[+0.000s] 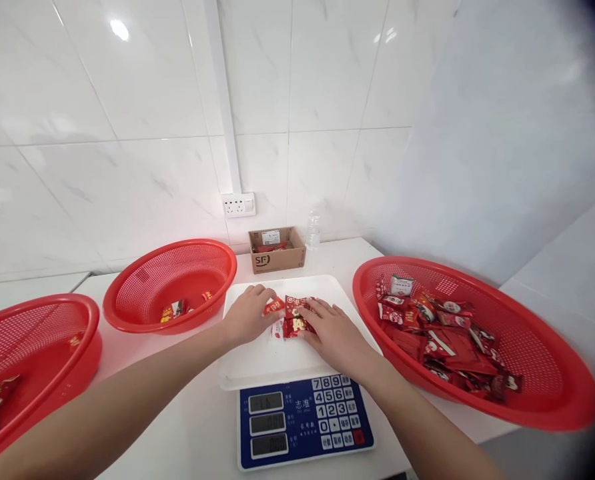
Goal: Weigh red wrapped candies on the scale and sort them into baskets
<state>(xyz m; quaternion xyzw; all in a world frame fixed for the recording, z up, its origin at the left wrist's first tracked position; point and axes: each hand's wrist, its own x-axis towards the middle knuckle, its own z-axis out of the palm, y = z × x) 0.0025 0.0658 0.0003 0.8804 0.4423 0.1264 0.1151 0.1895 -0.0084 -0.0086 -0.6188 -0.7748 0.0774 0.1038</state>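
On the white scale tray (247, 370) lies a small pile of red snack packets (293, 308). My left hand (250, 315) is closed at the left side of the pile, its thumb and fingers on an orange-red packet (273, 305) above a pale pink one. From the right, my right hand (337, 333) curls over the dark red packets, with the thumb at their front edge. My fingers partly hide the pile. Below the tray is the scale's blue panel (307, 427) with its keypad and three small displays.
A large red basket (552, 400) on the right holds many red packets. Two more red baskets (170, 250) (52, 303) stand on the left with a few packets inside. Behind the tray are a cardboard box (280, 260) and a clear plastic bottle (313, 230), near the tiled wall.
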